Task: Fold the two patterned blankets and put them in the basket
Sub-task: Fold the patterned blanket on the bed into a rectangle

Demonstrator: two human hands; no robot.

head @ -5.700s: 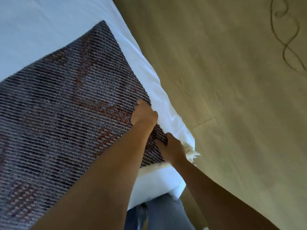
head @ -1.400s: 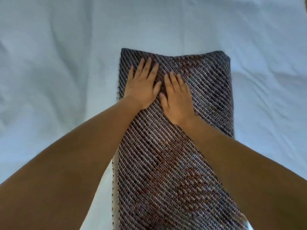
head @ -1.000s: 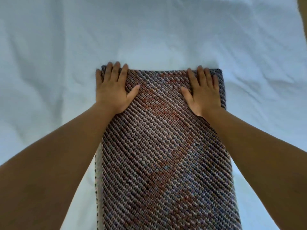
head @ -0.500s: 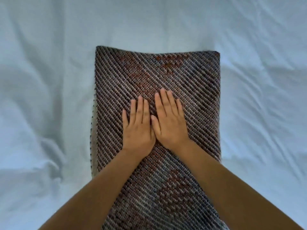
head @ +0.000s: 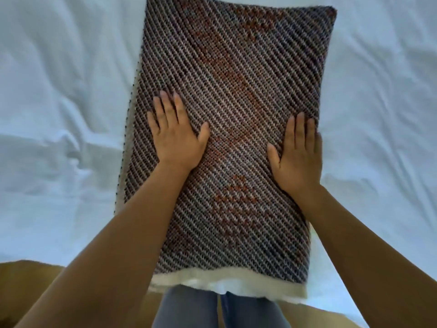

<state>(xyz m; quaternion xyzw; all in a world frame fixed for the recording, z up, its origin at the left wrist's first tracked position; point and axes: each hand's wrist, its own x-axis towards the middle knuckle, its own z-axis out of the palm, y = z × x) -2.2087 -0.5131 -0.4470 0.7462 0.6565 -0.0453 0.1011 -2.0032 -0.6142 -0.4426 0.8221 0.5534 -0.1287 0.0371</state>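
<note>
Nearest the camera I saw legs in blue jeans against the bed's edge, with tan floor on either side. Just beyond, the folded patterned blanket lay lengthwise on the white bed sheet, its cream fringe hanging at the near edge. Both hands lay flat on it, fingers straight and palms down. The left hand was near the left border and the right hand at the right border, well apart. I judged this a smoothing pass before another fold. To do it well I would sweep outward with flat palms, square up the pale under-layer showing along the left side, then carry the fringed end to the far end. The blanket's far left corner was cut off by the frame. I could not count the layers. Neither the basket nor the second blanket was in view.
</note>
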